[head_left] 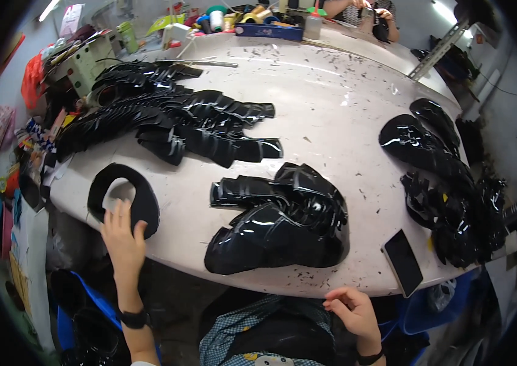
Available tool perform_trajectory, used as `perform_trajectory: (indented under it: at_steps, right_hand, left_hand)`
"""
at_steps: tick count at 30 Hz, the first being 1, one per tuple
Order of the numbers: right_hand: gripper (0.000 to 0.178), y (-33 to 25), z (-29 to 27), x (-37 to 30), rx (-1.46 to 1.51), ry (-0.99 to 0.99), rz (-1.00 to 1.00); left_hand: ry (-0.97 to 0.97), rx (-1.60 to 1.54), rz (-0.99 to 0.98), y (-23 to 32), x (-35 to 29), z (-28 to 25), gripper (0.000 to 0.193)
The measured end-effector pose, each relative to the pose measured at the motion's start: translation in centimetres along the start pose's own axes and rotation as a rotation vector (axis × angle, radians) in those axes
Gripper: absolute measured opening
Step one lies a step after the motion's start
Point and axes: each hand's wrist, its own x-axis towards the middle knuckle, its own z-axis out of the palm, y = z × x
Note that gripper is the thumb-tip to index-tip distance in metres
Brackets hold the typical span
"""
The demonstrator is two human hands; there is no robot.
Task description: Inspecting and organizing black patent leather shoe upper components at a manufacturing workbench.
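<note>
My left hand (123,238) reaches over the table's left edge, fingers stretched out against a flat black ring-shaped piece (147,201) with a wide hole. Whether it grips the piece at all is not visible; the hand looks open. By the front edge, my right hand (356,312) is curled, thumb close to the fingertips, and nothing shows in it. A heap of glossy black curved pieces (264,238) lies on the table between the two hands. Farther left, long overlapping rows of similar black pieces (167,119) are laid out.
More glossy black pieces (454,207) are piled at the right edge, beside a dark phone (402,262). Thread spools (216,19) and a blue box (269,30) stand at the back. Small dark scraps dot the white table (325,131). Another person's hands (383,15) show at the far side.
</note>
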Motion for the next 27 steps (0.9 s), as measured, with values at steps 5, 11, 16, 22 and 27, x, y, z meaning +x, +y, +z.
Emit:
perform_trajectory:
  at_steps: [5,11,16,22,27]
  right_hand:
    - [0.012,-1.2,-0.6,0.4,-0.216,-0.044,-0.128]
    - [0.011,-2.5,-5.5,3.6,-0.576,0.246,-0.359]
    - [0.008,-5.2,-12.0,6.4,-0.739,0.809,-0.538]
    - [0.016,-7.8,-14.6,8.5,-0.932,1.023,-0.653]
    - [0.025,-5.5,-16.7,11.3,-1.273,0.925,-0.256]
  left_hand:
    - [0.002,-0.280,0.206,8.0,-2.1,0.3,0.033]
    - [0.007,-0.552,0.352,12.8,-4.3,0.8,0.026]
    - [0.174,-0.672,0.368,11.3,-6.0,4.8,0.028]
    - [0.245,-0.706,0.351,10.6,-6.7,6.0,0.044]
    - [0.211,-0.681,0.355,10.7,-6.6,5.8,0.043]
